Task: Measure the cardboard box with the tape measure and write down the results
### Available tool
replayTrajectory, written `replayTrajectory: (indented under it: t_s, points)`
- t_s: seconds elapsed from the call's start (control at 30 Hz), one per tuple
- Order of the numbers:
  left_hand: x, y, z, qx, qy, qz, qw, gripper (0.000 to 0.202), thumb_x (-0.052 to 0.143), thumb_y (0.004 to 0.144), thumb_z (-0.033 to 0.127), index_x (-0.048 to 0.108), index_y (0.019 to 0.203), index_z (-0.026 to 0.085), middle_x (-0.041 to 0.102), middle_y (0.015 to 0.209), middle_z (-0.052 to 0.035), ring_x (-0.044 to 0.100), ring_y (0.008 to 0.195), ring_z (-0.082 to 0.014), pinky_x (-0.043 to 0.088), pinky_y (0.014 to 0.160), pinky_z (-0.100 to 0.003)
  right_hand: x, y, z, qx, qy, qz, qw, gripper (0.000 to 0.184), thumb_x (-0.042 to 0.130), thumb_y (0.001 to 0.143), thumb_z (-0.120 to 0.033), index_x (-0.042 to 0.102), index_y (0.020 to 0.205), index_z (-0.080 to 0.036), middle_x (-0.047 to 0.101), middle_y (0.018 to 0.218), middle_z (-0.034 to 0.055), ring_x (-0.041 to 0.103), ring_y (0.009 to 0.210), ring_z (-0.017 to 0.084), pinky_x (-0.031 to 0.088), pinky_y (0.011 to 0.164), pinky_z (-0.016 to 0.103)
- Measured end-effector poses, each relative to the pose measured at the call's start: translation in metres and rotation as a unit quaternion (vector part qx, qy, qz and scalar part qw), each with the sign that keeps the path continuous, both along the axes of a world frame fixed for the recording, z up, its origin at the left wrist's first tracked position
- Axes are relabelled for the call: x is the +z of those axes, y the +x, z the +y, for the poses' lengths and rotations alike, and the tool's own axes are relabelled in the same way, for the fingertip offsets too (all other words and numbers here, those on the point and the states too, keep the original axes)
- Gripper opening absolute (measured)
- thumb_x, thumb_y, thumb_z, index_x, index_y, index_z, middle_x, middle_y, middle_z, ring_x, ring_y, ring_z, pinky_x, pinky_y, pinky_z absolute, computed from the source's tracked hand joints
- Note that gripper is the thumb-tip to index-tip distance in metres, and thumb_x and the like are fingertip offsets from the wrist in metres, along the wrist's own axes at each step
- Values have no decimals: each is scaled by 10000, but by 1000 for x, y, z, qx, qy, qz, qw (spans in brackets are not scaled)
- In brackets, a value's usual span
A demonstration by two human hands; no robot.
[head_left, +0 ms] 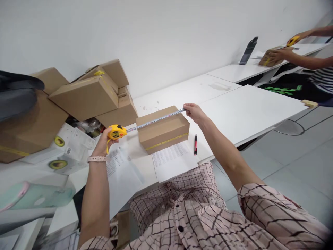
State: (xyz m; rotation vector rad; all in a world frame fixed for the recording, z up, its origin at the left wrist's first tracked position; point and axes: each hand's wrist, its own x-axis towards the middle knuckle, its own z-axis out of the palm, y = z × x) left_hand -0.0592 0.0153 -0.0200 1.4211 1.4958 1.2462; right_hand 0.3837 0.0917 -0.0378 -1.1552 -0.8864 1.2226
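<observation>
Nearest the person, two printed sheets lie flat on the white surface. They carry rows of small type in columns, too fine to read. A red-and-black pen lies just beside the right-hand sheet.

The left hand, with a pale wristband at the wrist, has its fingers closed around the yellow tape measure. Any brand mark on the case cannot be read. The tape blade runs out from the case along the top far edge of a small cardboard box. The box sits on the surface between the hands, partly on the sheets, with a yellow strip along its near side. The right hand is at the box's far right corner, its fingers pinched shut on the end of the blade.

To the left lie white packets with avocado pictures. One bears a barcode label whose digits are illegible. Behind them, plain brown boxes are piled against the wall, some with yellow tape.

Far off at the right, another person's hand rests on a brown box, and their other hand holds a second yellow tape measure. A dark upright object stands near them.
</observation>
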Motion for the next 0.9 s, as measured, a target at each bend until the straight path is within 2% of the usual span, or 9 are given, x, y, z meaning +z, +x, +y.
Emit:
replayTrajectory:
  t_s: [0.07,0.17,0.27,0.4,0.57,0.73,0.9]
  points:
    - [-4,-13,-1,12,-52,-46,997,420,577,909,572,631,1041,177,712,836,-24,598,678,-144,481,533,-252,-11,-3,4,-21,-26,-56,998,138,699,780,-159,565,763,-186,531,667,-31,432,601,85,363,567,231]
    - [-8,-18,-4,25,-87,-82,993,425,624,874,582,634,1007,178,705,796,-21,552,613,-128,484,530,-265,-24,-9,0,-20,-48,-130,990,120,687,791,-238,582,811,-185,622,827,14,528,727,122,409,626,252]
    - [-10,-11,-1,15,-95,-100,990,444,702,805,577,647,1007,185,715,851,-49,582,647,-154,504,538,-284,-32,-12,-4,15,-62,-165,984,226,687,811,-383,607,893,-189,683,1030,63,590,867,168,436,666,267]
    - [-10,10,8,-20,-100,-109,989,430,719,778,533,682,1018,178,729,949,-78,643,784,-195,520,563,-262,-37,-12,-7,33,-99,-156,982,348,682,821,-502,617,954,-187,707,1150,102,634,926,208,464,682,291]
    - [-8,31,16,-51,-93,-97,990,487,700,777,493,688,1100,128,727,1005,-91,638,824,-188,525,596,-240,-40,-12,-8,25,-94,-179,979,372,663,846,-548,639,902,-182,730,1059,103,649,850,201,469,668,292]
    - [-9,31,14,-66,-104,-96,988,531,683,786,518,667,1139,121,719,1012,-90,611,734,-149,525,618,-247,-43,-11,-7,12,-93,-184,979,355,693,835,-535,639,857,-185,729,977,86,629,793,186,460,656,286]
    - [-6,31,15,-55,-106,-91,989,528,680,791,491,658,1163,116,725,1004,-94,626,725,-154,530,626,-258,-45,-12,-7,-32,-52,-195,979,410,733,818,-511,508,654,-211,591,686,5,505,655,136,366,585,270]
